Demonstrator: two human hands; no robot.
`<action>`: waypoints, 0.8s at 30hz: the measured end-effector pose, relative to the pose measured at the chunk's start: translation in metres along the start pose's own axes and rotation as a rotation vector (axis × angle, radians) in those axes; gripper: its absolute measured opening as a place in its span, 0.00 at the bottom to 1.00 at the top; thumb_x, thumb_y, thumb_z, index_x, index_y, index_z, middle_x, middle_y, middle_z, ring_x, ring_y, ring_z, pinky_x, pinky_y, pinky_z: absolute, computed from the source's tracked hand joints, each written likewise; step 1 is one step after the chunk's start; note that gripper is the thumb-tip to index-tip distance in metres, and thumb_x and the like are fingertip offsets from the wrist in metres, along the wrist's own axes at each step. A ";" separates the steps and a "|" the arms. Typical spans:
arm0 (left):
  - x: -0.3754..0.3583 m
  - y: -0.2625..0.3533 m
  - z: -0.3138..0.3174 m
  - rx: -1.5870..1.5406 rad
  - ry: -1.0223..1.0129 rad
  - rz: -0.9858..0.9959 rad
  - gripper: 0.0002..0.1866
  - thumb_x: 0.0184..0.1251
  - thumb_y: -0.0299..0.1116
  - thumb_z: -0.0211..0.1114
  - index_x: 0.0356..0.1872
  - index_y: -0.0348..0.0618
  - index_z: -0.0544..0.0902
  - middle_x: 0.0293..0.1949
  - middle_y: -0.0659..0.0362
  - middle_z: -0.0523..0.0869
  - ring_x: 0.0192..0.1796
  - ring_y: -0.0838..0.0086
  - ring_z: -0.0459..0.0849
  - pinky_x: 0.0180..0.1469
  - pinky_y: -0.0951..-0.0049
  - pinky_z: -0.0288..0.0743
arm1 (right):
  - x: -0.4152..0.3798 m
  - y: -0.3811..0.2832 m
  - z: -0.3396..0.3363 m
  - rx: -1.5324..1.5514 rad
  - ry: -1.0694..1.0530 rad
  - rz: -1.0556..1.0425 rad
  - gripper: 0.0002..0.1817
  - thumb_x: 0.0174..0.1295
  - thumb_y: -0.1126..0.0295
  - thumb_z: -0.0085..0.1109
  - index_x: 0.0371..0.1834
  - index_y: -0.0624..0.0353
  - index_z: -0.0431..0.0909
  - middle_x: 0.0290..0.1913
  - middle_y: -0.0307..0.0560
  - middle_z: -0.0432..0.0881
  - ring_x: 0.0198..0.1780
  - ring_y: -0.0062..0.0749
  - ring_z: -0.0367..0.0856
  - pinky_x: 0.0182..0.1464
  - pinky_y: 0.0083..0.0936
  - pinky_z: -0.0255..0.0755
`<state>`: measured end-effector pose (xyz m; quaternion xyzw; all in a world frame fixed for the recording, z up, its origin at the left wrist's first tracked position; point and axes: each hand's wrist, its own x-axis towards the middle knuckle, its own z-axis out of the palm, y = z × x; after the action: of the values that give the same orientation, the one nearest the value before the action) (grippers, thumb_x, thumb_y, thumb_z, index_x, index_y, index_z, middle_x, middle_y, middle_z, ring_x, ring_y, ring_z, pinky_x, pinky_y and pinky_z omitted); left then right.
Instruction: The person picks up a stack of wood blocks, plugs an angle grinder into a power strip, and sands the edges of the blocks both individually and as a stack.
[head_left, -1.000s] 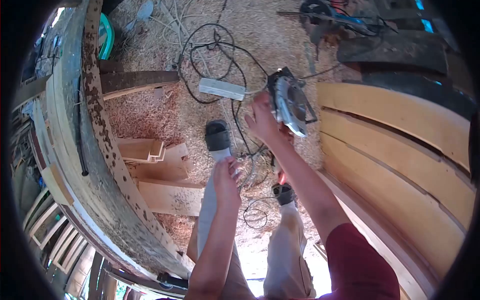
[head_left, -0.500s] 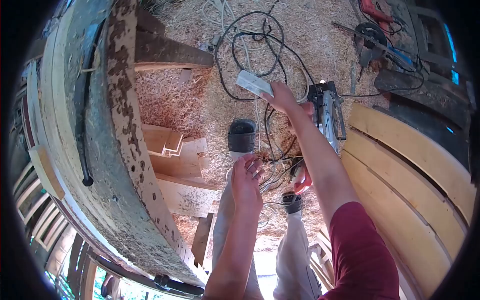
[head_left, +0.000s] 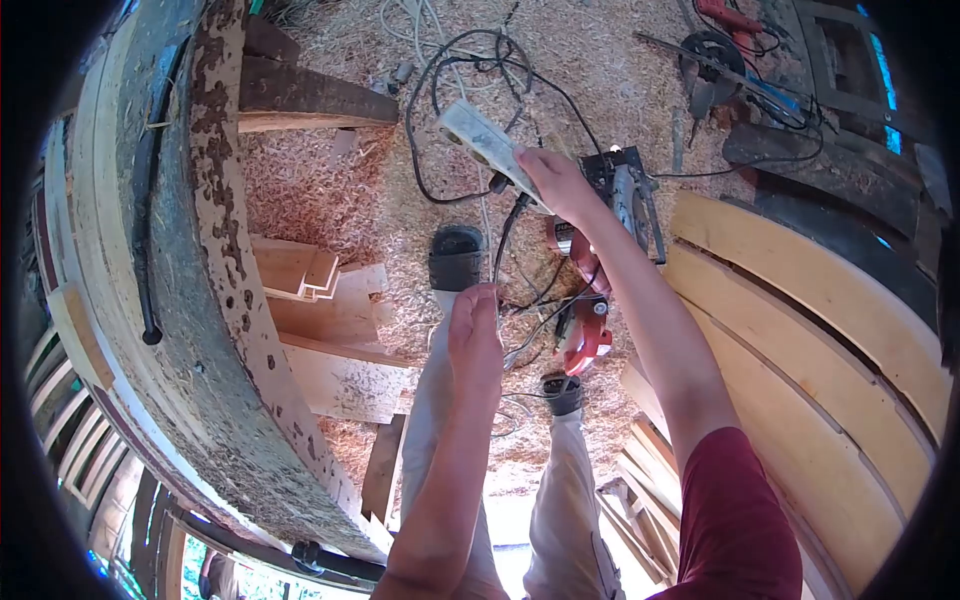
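My right hand [head_left: 556, 186] grips a dusty white power strip [head_left: 487, 143] and holds it tilted above the sawdust-covered floor. Round sockets show along the strip's side, and a black plug [head_left: 498, 183] is at its lower edge. Closer to my body, my left hand [head_left: 475, 325] is closed around a black cable [head_left: 505, 240] that runs up towards the strip. Beyond my right forearm lies a red and metal power tool [head_left: 590, 320], partly hidden by the arm.
A thick, worn wooden bench [head_left: 230, 400] curves along the left. Cut boards [head_left: 345, 385] lie beside it. Long planks [head_left: 800, 340] are stacked at right. Looped cords [head_left: 410, 150] cross the sawdust, and another power tool [head_left: 710, 70] lies at the upper right.
My right hand has turned the power strip so its sockets show. The left hand's spread fingers have closed on the black cable. The view has shifted slightly.
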<state>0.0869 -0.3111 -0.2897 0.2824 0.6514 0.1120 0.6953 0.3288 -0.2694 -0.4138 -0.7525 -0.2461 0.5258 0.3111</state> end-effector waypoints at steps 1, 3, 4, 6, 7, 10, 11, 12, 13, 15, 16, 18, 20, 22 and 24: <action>0.001 0.001 0.001 0.053 0.012 0.039 0.13 0.87 0.36 0.61 0.61 0.42 0.85 0.60 0.60 0.86 0.57 0.74 0.83 0.58 0.67 0.75 | -0.007 -0.005 0.002 0.011 0.024 -0.044 0.36 0.83 0.37 0.52 0.59 0.65 0.87 0.37 0.45 0.86 0.43 0.34 0.82 0.52 0.35 0.76; 0.007 0.000 -0.001 0.184 0.008 0.169 0.17 0.86 0.39 0.63 0.64 0.41 0.84 0.62 0.57 0.85 0.62 0.71 0.81 0.65 0.64 0.73 | -0.019 -0.013 -0.003 -0.011 0.018 -0.063 0.37 0.82 0.35 0.51 0.59 0.63 0.88 0.36 0.47 0.87 0.43 0.36 0.84 0.52 0.37 0.77; 0.009 -0.002 0.000 0.248 0.007 0.234 0.19 0.86 0.41 0.64 0.66 0.40 0.83 0.62 0.56 0.85 0.65 0.70 0.81 0.69 0.63 0.72 | -0.022 -0.017 -0.006 -0.042 -0.012 -0.039 0.38 0.83 0.35 0.50 0.62 0.63 0.87 0.38 0.49 0.89 0.45 0.36 0.85 0.54 0.37 0.77; 0.014 -0.005 0.003 0.316 -0.001 0.285 0.18 0.86 0.38 0.64 0.66 0.38 0.82 0.62 0.54 0.85 0.64 0.68 0.82 0.68 0.66 0.74 | -0.034 -0.035 -0.013 -0.066 -0.074 0.027 0.38 0.83 0.35 0.50 0.67 0.62 0.86 0.43 0.51 0.91 0.49 0.36 0.87 0.56 0.36 0.79; 0.016 -0.005 0.004 0.350 -0.005 0.312 0.18 0.86 0.37 0.65 0.66 0.36 0.82 0.61 0.53 0.86 0.64 0.67 0.83 0.67 0.67 0.75 | -0.045 -0.052 -0.018 -0.057 -0.104 0.070 0.38 0.83 0.35 0.49 0.69 0.61 0.85 0.47 0.52 0.91 0.52 0.37 0.88 0.57 0.35 0.79; 0.015 -0.004 0.012 0.363 -0.113 0.289 0.19 0.88 0.38 0.64 0.68 0.37 0.81 0.61 0.53 0.86 0.64 0.67 0.83 0.70 0.67 0.74 | -0.055 -0.059 -0.019 -0.056 -0.125 0.080 0.41 0.82 0.31 0.47 0.73 0.58 0.84 0.55 0.54 0.92 0.59 0.40 0.89 0.64 0.34 0.78; 0.015 -0.003 0.016 0.315 -0.147 0.239 0.19 0.88 0.39 0.63 0.68 0.37 0.80 0.59 0.53 0.86 0.63 0.67 0.84 0.70 0.68 0.74 | -0.054 -0.050 -0.016 -0.033 -0.125 0.050 0.41 0.82 0.31 0.47 0.74 0.57 0.84 0.56 0.54 0.92 0.60 0.40 0.88 0.65 0.33 0.77; 0.014 0.003 0.021 0.266 -0.181 0.189 0.19 0.89 0.39 0.63 0.68 0.37 0.80 0.58 0.54 0.86 0.62 0.68 0.84 0.69 0.68 0.75 | -0.054 -0.047 -0.014 -0.010 -0.125 0.020 0.41 0.82 0.31 0.46 0.74 0.57 0.83 0.57 0.54 0.92 0.61 0.40 0.88 0.67 0.33 0.76; 0.015 0.008 0.025 0.218 -0.213 0.140 0.19 0.90 0.39 0.62 0.68 0.37 0.80 0.57 0.54 0.87 0.61 0.68 0.84 0.68 0.68 0.75 | -0.054 -0.043 -0.013 -0.001 -0.131 0.008 0.40 0.83 0.33 0.47 0.74 0.58 0.83 0.58 0.54 0.92 0.62 0.39 0.87 0.68 0.33 0.75; 0.016 0.013 0.029 0.262 -0.235 0.164 0.17 0.91 0.40 0.60 0.66 0.36 0.80 0.50 0.57 0.87 0.55 0.73 0.84 0.63 0.71 0.77 | -0.056 -0.041 -0.010 0.037 -0.146 0.004 0.39 0.84 0.35 0.48 0.74 0.60 0.82 0.60 0.54 0.91 0.63 0.38 0.86 0.69 0.32 0.74; 0.017 0.014 0.030 0.284 -0.246 0.175 0.17 0.92 0.40 0.59 0.64 0.36 0.80 0.47 0.58 0.87 0.52 0.75 0.84 0.60 0.73 0.78 | -0.057 -0.041 -0.009 0.065 -0.156 0.013 0.38 0.85 0.37 0.49 0.74 0.61 0.82 0.60 0.54 0.91 0.63 0.37 0.86 0.69 0.32 0.74; 0.018 0.016 0.033 0.161 -0.270 0.109 0.16 0.92 0.41 0.58 0.60 0.37 0.81 0.40 0.62 0.84 0.45 0.79 0.81 0.51 0.75 0.76 | -0.055 -0.042 -0.010 0.023 -0.215 0.021 0.37 0.85 0.39 0.51 0.74 0.63 0.82 0.60 0.54 0.91 0.63 0.36 0.86 0.68 0.32 0.74; 0.021 0.016 0.034 0.103 -0.284 0.050 0.16 0.93 0.42 0.57 0.56 0.37 0.81 0.35 0.65 0.80 0.39 0.82 0.77 0.44 0.76 0.73 | -0.055 -0.041 -0.011 -0.007 -0.260 0.030 0.36 0.85 0.40 0.53 0.73 0.64 0.82 0.60 0.54 0.91 0.62 0.35 0.85 0.67 0.31 0.75; 0.023 0.019 0.033 0.112 -0.278 0.001 0.16 0.93 0.42 0.55 0.53 0.38 0.81 0.31 0.67 0.76 0.34 0.83 0.72 0.38 0.76 0.69 | -0.058 -0.047 -0.012 -0.021 -0.298 0.038 0.35 0.85 0.41 0.54 0.73 0.64 0.82 0.60 0.53 0.90 0.62 0.34 0.85 0.67 0.31 0.75; 0.024 0.018 0.034 0.127 -0.302 0.018 0.17 0.94 0.42 0.53 0.51 0.39 0.81 0.31 0.68 0.74 0.33 0.83 0.70 0.36 0.76 0.66 | -0.056 -0.045 -0.009 -0.019 -0.327 0.023 0.36 0.84 0.39 0.54 0.71 0.63 0.84 0.57 0.53 0.91 0.60 0.35 0.87 0.65 0.31 0.76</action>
<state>0.1270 -0.2922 -0.3008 0.3451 0.5425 0.0331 0.7652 0.3167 -0.2795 -0.3433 -0.6626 -0.2898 0.6425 0.2535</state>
